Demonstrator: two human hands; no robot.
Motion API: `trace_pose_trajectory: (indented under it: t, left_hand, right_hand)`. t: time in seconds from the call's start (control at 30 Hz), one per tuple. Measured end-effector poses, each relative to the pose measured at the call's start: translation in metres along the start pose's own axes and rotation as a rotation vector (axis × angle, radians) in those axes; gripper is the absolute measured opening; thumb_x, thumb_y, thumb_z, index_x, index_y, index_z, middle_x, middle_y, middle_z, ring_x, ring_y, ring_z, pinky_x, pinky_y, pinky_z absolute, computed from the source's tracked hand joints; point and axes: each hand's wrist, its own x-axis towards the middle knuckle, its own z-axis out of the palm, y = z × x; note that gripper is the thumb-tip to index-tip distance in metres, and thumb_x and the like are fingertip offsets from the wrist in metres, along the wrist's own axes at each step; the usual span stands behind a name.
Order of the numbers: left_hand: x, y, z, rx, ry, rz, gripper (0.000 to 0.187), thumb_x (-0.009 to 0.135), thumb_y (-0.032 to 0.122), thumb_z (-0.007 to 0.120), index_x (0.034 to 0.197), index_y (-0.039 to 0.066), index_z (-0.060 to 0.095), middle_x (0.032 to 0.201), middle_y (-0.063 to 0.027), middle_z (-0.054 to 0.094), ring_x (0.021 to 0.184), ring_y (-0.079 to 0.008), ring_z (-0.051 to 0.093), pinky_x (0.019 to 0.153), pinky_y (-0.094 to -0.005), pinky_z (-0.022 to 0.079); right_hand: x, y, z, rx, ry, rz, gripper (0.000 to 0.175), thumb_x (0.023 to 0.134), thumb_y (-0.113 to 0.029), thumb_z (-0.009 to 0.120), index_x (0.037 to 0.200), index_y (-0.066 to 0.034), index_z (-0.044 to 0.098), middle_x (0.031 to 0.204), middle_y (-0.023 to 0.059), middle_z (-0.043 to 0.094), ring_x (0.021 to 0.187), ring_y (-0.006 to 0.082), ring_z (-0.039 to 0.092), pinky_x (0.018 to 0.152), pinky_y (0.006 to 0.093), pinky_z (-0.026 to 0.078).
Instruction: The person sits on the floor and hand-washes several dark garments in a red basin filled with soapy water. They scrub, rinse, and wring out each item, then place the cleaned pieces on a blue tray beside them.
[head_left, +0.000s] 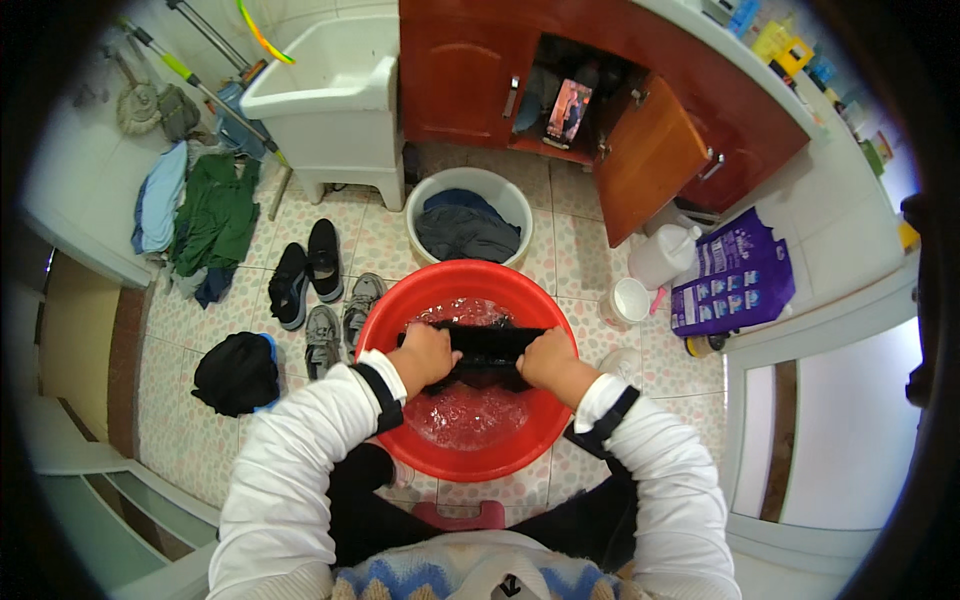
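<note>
A wet black cloth (491, 346) is stretched between my two hands above a red plastic basin (480, 466). My left hand (427, 356) grips its left end, and my right hand (549, 361) has hold of the right end. Sudsy water (469, 420) lies in the basin, and the cloth's lower part hangs down to it. Just beyond the red rim, a white tub (415, 217) holds dark, crumpled clothes (469, 229).
Left of the basin are black shoes (324, 259), grey sneakers (322, 337) and a black cloth bundle (236, 373). Green clothing (216, 210) lies farther back. A white sink (330, 135) stands beside red-brown cabinets (465, 82) with one open door (652, 157). A white jug (664, 251) and purple bag (735, 281) are rightward.
</note>
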Motion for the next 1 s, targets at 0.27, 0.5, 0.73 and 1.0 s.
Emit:
trace_pose_trajectory:
  t: [0.27, 0.5, 0.73, 1.0]
  left_hand:
    - [-0.124, -0.010, -0.182, 0.152, 0.447, -0.094, 0.046, 0.092, 0.045, 0.044, 0.085, 0.007, 0.068, 0.080, -0.0100, 0.069, 0.078, -0.0256, 0.067, 0.069, -0.0374, 0.051]
    - [-0.229, -0.007, -0.330, 0.318, 0.870, -0.163, 0.049, 0.095, 0.047, 0.040, 0.094, 0.006, 0.066, 0.079, -0.0138, 0.068, 0.076, -0.0315, 0.066, 0.067, -0.0430, 0.052]
    - [-0.308, 0.014, -0.428, 0.294, 1.001, -0.335, 0.058, 0.093, 0.045, 0.040, 0.096, -0.006, 0.066, 0.101, -0.0269, 0.063, 0.096, -0.0404, 0.061, 0.085, -0.0452, 0.047]
    - [-0.266, 0.017, -0.380, 0.248, 0.636, -0.218, 0.053, 0.094, 0.048, 0.041, 0.084, 0.003, 0.068, 0.079, -0.0193, 0.066, 0.079, -0.0341, 0.066, 0.073, -0.0453, 0.052]
  right_hand:
    - [-0.172, 0.027, -0.109, -0.287, 0.546, 0.164, 0.044, 0.091, -0.034, 0.038, 0.074, -0.0121, 0.072, 0.077, 0.0069, 0.069, 0.077, 0.0238, 0.063, 0.071, 0.0387, 0.042]
    - [-0.311, 0.070, -0.207, -0.610, 0.999, 0.328, 0.047, 0.090, -0.034, 0.041, 0.064, -0.0020, 0.065, 0.067, 0.0154, 0.064, 0.071, 0.0308, 0.063, 0.067, 0.0429, 0.049]
    - [-0.409, 0.067, -0.282, -0.626, 0.953, 0.562, 0.029, 0.089, -0.013, 0.041, 0.073, 0.0045, 0.056, 0.071, 0.0195, 0.058, 0.069, 0.0329, 0.057, 0.070, 0.0426, 0.047]
    - [-0.359, 0.034, -0.225, 0.006, 1.201, 0.370, 0.035, 0.085, -0.027, 0.049, 0.072, 0.0027, 0.062, 0.064, 0.0209, 0.061, 0.063, 0.0387, 0.060, 0.062, 0.0463, 0.049]
